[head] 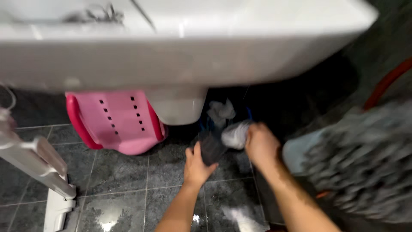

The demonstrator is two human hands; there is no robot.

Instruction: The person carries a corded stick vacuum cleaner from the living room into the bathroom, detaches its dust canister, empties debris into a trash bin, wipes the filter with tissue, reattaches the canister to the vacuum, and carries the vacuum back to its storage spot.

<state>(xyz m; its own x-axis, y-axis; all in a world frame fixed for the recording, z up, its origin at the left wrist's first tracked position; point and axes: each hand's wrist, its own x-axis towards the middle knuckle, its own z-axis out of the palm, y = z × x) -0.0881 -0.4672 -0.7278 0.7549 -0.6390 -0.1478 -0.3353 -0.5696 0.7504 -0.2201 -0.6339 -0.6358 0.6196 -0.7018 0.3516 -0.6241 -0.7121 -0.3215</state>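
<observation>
Bin bag [212,146], dark and translucent, sat low on the floor under the basin, between both hands, in front of the dark gap beneath the sink. Motion blur made its edges hard to read.

Largest first: white washbasin [180,47] filled the whole top of the view, its underside overhanging everything below. Dark grey tiled floor [116,176] covered the bottom, wet-looking, with bright glare spots. Grey shaggy mop head [365,159] took up the right side, heavily blurred, with a red hose or handle [386,83] curving above it. Pink plastic stool [113,120], with small square holes and darker pink sides, lay tipped against the wall to the left of the white pedestal [178,107]. White appliance or mop stand [38,165] leaned in at the far left, its foot on the tiles.

Left hand [197,165] gripped the near edge of the bag, thumb up over the dark plastic, fingers curled behind. Right hand [261,146] was clenched around a pale crumpled wad [235,135], looked like paper or tissue, held at the bag's mouth and touching it. Another crumpled grey-white piece [221,111] showed just above, inside or behind the bag opening; could not tell which. Blue bits near the bag's rim were too blurred to identify. Both forearms came up from the bottom edge, bare.
</observation>
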